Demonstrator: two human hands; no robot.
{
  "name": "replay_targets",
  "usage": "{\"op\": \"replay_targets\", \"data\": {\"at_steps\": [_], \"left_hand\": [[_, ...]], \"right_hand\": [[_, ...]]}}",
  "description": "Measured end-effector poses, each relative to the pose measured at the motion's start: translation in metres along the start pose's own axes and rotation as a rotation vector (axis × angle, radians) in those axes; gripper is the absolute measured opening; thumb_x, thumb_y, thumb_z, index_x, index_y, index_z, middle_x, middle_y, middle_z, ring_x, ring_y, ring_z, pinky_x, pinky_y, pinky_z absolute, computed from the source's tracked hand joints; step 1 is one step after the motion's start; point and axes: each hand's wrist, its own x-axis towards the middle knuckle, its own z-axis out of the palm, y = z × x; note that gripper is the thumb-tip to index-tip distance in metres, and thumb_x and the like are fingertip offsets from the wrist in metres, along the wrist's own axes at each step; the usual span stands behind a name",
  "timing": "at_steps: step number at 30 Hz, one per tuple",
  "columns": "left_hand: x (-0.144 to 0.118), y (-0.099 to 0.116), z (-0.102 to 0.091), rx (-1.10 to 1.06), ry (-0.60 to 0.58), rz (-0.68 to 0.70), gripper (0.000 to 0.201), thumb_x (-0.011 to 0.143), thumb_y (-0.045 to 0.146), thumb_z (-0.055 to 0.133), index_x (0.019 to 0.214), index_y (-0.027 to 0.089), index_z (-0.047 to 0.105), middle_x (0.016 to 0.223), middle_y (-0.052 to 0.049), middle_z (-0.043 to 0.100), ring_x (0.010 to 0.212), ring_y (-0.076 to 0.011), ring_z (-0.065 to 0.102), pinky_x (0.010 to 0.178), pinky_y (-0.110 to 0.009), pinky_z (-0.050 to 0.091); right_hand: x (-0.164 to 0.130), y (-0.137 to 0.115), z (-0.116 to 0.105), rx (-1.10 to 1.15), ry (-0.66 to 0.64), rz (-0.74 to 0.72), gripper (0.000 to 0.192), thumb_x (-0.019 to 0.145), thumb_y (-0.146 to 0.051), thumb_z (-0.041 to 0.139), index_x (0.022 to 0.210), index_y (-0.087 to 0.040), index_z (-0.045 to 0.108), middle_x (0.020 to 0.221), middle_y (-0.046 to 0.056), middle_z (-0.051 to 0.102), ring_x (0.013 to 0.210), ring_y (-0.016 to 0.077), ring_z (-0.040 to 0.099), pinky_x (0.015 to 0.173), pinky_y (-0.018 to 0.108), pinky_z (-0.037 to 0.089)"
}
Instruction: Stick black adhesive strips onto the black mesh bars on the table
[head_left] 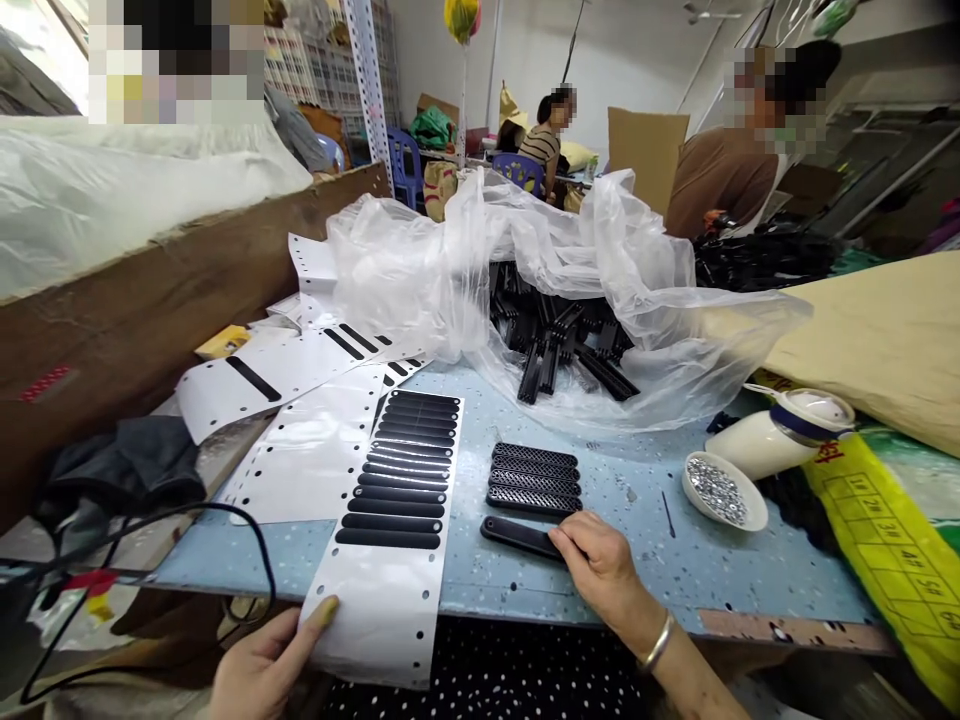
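just left hand [259, 665] pinching white sheet [390, 560], right hand [600, 562] gripping black strip [517, 536]

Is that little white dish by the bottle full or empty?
Partly full: the white dish holds a heap of small shiny metal bits, lying below its rim.

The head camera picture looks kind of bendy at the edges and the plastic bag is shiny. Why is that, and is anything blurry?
Head view: the wide lens curves the table edge; room light glares off the plastic bag and the white sheet held by the left hand; the right hand on a black strip looks sharp; only the faces are blurred.
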Motion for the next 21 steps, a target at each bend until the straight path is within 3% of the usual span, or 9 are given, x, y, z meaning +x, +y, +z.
{"op": "replay_targets", "data": {"at_steps": [4, 6, 8, 10, 13, 15, 17, 21], "left_hand": [[-0.016, -0.003, 0.015, -0.52, -0.234, -0.304, 0.038, 0.063, 0.043, 0.082, 0.089, 0.016, 0.077, 0.082, -0.006, 0.074, 0.079, -0.0233, 0.067, 0.072, -0.028, 0.054], [-0.027, 0.003, 0.018, -0.609, -0.343, -0.357, 0.038, 0.067, 0.039, 0.081, 0.097, 0.017, 0.076, 0.08, -0.007, 0.074, 0.072, -0.0213, 0.067, 0.067, -0.028, 0.053], [-0.038, 0.01, 0.019, -0.653, -0.475, -0.352, 0.038, 0.071, 0.037, 0.079, 0.103, 0.016, 0.075, 0.08, -0.009, 0.074, 0.07, -0.0214, 0.067, 0.066, -0.029, 0.052], [-0.046, 0.015, 0.019, -0.65, -0.583, -0.321, 0.037, 0.071, 0.034, 0.079, 0.101, 0.013, 0.075, 0.079, -0.011, 0.073, 0.07, -0.0219, 0.066, 0.065, -0.028, 0.05], [-0.051, 0.015, 0.018, -0.582, -0.697, -0.288, 0.033, 0.065, 0.03, 0.083, 0.09, 0.009, 0.077, 0.073, -0.011, 0.071, 0.068, -0.0216, 0.065, 0.062, -0.026, 0.046], [-0.05, 0.014, 0.016, -0.575, -0.687, -0.258, 0.035, 0.062, 0.029, 0.084, 0.089, 0.009, 0.077, 0.073, -0.01, 0.07, 0.068, -0.0205, 0.064, 0.062, -0.026, 0.046], [-0.046, 0.015, 0.016, -0.629, -0.57, -0.212, 0.035, 0.066, 0.032, 0.082, 0.092, 0.01, 0.076, 0.076, -0.009, 0.07, 0.07, -0.0182, 0.062, 0.064, -0.025, 0.045], [-0.041, 0.02, 0.02, -0.723, -0.332, -0.194, 0.026, 0.074, 0.035, 0.076, 0.085, 0.011, 0.073, 0.072, -0.006, 0.067, 0.064, -0.012, 0.055, 0.062, -0.021, 0.042]], "right_hand": [[0.001, -0.01, -0.014, -0.031, 0.06, -0.051, 0.023, 0.094, -0.013, 0.044, 0.081, -0.015, 0.063, 0.071, 0.006, 0.061, 0.065, 0.0156, 0.056, 0.061, 0.029, 0.047], [-0.001, -0.022, -0.019, -0.068, 0.154, -0.104, 0.016, 0.091, -0.01, 0.05, 0.097, -0.015, 0.064, 0.08, 0.008, 0.065, 0.073, 0.0182, 0.059, 0.067, 0.032, 0.049], [-0.002, -0.04, -0.017, -0.068, 0.222, -0.159, 0.02, 0.086, -0.006, 0.056, 0.103, -0.015, 0.062, 0.086, 0.009, 0.066, 0.079, 0.0202, 0.06, 0.072, 0.034, 0.05], [-0.002, -0.063, -0.005, 0.032, 0.178, -0.224, 0.026, 0.083, -0.003, 0.057, 0.105, -0.016, 0.062, 0.09, 0.009, 0.066, 0.083, 0.021, 0.06, 0.074, 0.035, 0.051], [0.004, -0.097, 0.031, 0.218, 0.001, -0.342, 0.028, 0.083, -0.002, 0.051, 0.105, -0.015, 0.062, 0.095, 0.011, 0.066, 0.088, 0.0224, 0.06, 0.077, 0.038, 0.053], [0.008, -0.112, 0.06, 0.228, -0.091, -0.363, 0.027, 0.084, -0.005, 0.052, 0.108, -0.011, 0.062, 0.102, 0.013, 0.065, 0.096, 0.0255, 0.059, 0.085, 0.044, 0.052], [0.009, -0.118, 0.085, 0.186, -0.147, -0.352, 0.027, 0.084, -0.01, 0.055, 0.11, -0.009, 0.062, 0.108, 0.016, 0.064, 0.103, 0.0301, 0.057, 0.089, 0.05, 0.05], [-0.002, -0.117, 0.102, 0.145, -0.13, -0.347, 0.024, 0.085, -0.014, 0.054, 0.107, -0.008, 0.062, 0.113, 0.018, 0.064, 0.108, 0.0341, 0.055, 0.085, 0.054, 0.049]]}}
